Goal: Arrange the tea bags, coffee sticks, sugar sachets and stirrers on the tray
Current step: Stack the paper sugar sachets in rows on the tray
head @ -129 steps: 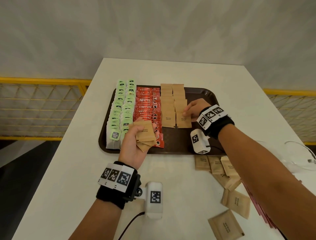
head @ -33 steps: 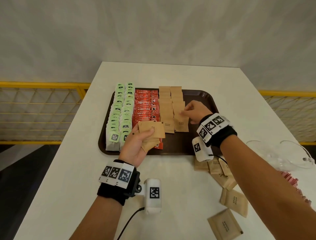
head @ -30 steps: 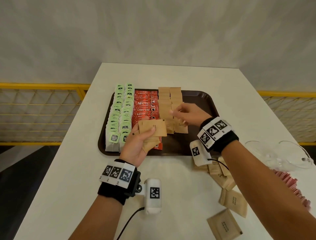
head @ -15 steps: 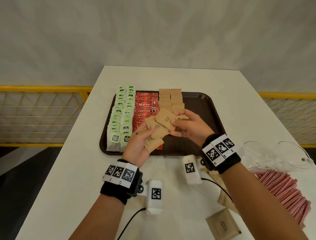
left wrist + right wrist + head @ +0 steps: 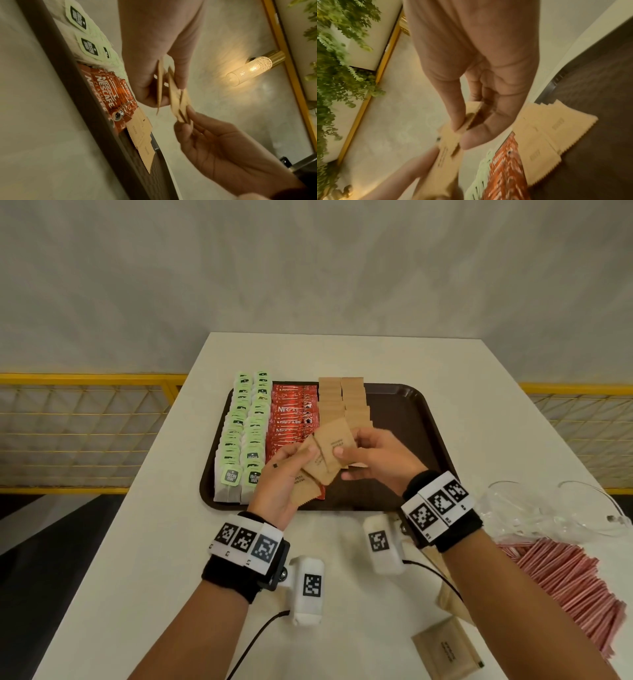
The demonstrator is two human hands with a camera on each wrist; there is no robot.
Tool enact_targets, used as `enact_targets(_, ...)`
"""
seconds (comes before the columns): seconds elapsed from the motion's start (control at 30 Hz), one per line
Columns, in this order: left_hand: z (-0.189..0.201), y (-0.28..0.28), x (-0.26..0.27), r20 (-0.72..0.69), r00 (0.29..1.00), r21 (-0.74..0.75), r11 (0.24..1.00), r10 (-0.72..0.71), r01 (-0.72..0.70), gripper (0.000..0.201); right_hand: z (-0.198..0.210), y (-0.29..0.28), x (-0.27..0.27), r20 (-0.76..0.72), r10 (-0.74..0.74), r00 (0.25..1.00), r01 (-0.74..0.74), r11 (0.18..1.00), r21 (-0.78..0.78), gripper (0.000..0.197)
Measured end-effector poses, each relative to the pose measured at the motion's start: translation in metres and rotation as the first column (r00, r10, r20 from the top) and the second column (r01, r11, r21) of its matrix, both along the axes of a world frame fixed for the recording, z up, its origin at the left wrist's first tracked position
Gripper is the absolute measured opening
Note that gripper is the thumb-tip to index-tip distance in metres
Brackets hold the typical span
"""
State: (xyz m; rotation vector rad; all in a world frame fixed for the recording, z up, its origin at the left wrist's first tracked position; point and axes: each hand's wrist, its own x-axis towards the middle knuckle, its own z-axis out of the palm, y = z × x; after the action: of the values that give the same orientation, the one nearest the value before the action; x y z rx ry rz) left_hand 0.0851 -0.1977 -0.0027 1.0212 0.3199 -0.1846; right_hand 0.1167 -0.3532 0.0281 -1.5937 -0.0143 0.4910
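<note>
A brown tray point(image 5: 404, 433) holds two rows of green-tagged tea bags point(image 5: 245, 440), a row of red coffee sticks point(image 5: 291, 419) and two columns of brown sugar sachets point(image 5: 342, 398). Above the tray's near edge my left hand point(image 5: 281, 474) grips a fanned stack of sugar sachets point(image 5: 308, 481). My right hand point(image 5: 370, 457) pinches the top sachet point(image 5: 337, 443) of that fan between thumb and fingers. The left wrist view shows the stack point(image 5: 175, 94) edge-on between both hands. In the right wrist view the pinched sachet point(image 5: 447, 148) hangs over the tray's rows. No stirrers are recognisable.
Loose sugar sachets point(image 5: 445, 652) lie on the white table point(image 5: 137, 559) near my right forearm. A pile of pink sticks point(image 5: 575, 587) and a clear plastic bag point(image 5: 548, 508) sit at the right. A yellow railing point(image 5: 85, 422) runs behind the table's left side.
My right hand left the sugar column on the tray, came back to the left hand's stack and took hold of the top sachet. The left hand tilted the fan upward.
</note>
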Motion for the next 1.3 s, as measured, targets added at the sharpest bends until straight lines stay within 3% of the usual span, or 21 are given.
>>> enact_targets(0.13,0.000,-0.002,-0.002,-0.018,0.997,0.062,0.995,-0.079,0.080,0.025,0.008,-0.008,0.010,0.021,-0.111,0.994,0.109,0.990,0.089,0.012)
enact_targets(0.23,0.002,-0.005,-0.002,0.008,0.995,0.046,0.994,-0.099,0.098,0.039,0.004,-0.012,0.009,0.004,-0.170,0.986,0.169,0.984,0.057,0.010)
enact_targets(0.33,0.002,-0.003,0.000,0.012,0.999,-0.001,0.999,-0.052,0.052,0.038,-0.004,-0.020,0.005,-0.091,-0.163,0.982,0.173,0.977,0.125,0.026)
enact_targets(0.63,0.000,-0.007,0.001,-0.026,0.999,-0.015,1.000,-0.027,0.026,0.019,-0.010,-0.008,0.003,-0.155,-0.081,0.985,0.109,0.977,0.184,0.028)
enact_targets(0.77,-0.003,-0.007,0.001,-0.028,1.000,0.004,1.000,-0.014,0.014,0.023,-0.007,-0.010,0.010,-0.153,-0.058,0.987,0.075,0.991,0.106,0.028)
enact_targets(0.93,-0.003,0.002,0.004,-0.055,0.996,-0.075,0.994,0.070,-0.074,0.017,-0.003,-0.027,0.038,-0.155,-0.277,0.948,0.281,0.960,0.007,0.029)
enact_targets(1.1,-0.005,0.005,0.003,-0.067,0.994,-0.082,0.992,0.088,-0.093,0.018,-0.024,-0.015,0.054,-0.228,-0.248,0.941,0.181,0.943,-0.278,0.038)
enact_targets(1.2,-0.005,0.006,0.003,-0.070,0.993,-0.088,0.991,0.093,-0.099,0.018,-0.031,-0.005,0.060,-0.220,-0.260,0.940,0.182,0.929,-0.321,0.053)
enact_targets(1.3,-0.006,0.007,0.003,-0.071,0.992,-0.090,0.990,0.103,-0.109,0.017,-0.031,0.000,0.065,-0.202,-0.279,0.939,0.189,0.908,-0.375,0.050)
